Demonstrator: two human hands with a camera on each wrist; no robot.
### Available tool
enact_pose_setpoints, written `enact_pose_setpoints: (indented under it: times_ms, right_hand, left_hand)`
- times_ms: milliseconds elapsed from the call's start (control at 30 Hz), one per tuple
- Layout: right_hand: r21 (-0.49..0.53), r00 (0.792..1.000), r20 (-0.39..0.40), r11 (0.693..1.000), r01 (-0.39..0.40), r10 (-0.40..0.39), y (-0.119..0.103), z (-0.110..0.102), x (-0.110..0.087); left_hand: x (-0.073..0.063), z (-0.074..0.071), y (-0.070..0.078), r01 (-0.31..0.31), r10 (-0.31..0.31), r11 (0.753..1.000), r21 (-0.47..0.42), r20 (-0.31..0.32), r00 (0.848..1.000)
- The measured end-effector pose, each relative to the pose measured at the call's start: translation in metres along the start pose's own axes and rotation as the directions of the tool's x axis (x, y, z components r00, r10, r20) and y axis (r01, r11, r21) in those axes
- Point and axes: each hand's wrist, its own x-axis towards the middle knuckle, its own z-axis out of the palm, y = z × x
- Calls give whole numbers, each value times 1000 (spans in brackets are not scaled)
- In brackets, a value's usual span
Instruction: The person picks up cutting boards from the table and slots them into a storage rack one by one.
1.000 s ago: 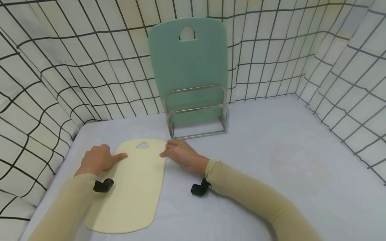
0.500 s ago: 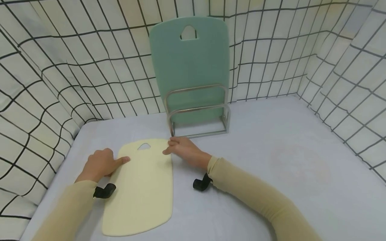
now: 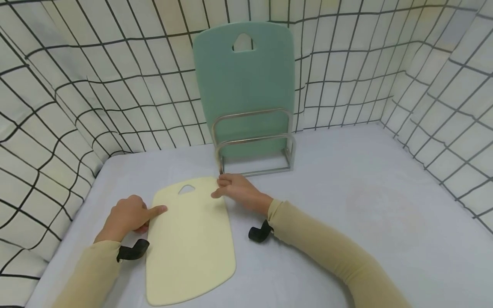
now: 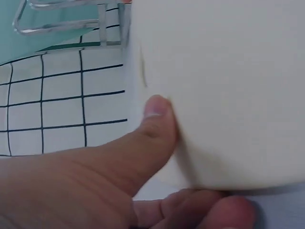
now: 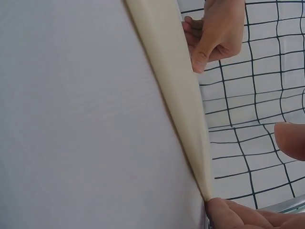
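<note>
A cream cutting board [image 3: 188,239] with a handle hole lies near the middle left, its hole end away from me. My left hand [image 3: 127,218] grips its left edge. In the left wrist view the thumb [image 4: 159,117] presses the board's face while the other fingers are bent at its edge. My right hand [image 3: 244,192] is at the far right corner. In the right wrist view its fingers [image 5: 228,214] touch the corner and its thumb [image 5: 291,140] stands off the board.
A metal rack [image 3: 252,140] at the back holds a green cutting board [image 3: 244,81] upright. White cloth with a black grid [image 3: 154,94] walls the back and both sides. A white sheet [image 3: 346,214] covers the table.
The cream cutting board has pivoted, its near end swinging to the right. My left hand has slid slightly toward me with its edge; the right hand has shifted only slightly at the corner.
</note>
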Motion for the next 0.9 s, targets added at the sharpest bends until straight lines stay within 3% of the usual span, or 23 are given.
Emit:
enact_pose_setpoints:
  times_ms: [200, 367, 567, 800, 900]
  right_hand:
    - [-18, 1000, -17, 1000, 9, -9, 2, -4, 2]
    - [-58, 1000, -19, 998, 9, -10, 0, -6, 3]
    - [-53, 1000, -23, 999, -5, 4, -1, -8, 4]
    - [181, 999, 14, 983, -37, 35, -5, -15, 2]
    - [220, 999, 12, 974, -49, 48, -5, -17, 1]
  left_hand:
    - [3, -10, 5, 6, -4, 1000, -30, 74, 997]
    - [1, -14, 11, 24, -22, 999, -32, 77, 997]
    - [1, -13, 7, 36, -31, 996, -82, 64, 997]
    - [7, -14, 4, 17, -10, 995, -95, 72, 997]
    - [12, -16, 0, 37, -22, 988, -148, 102, 995]
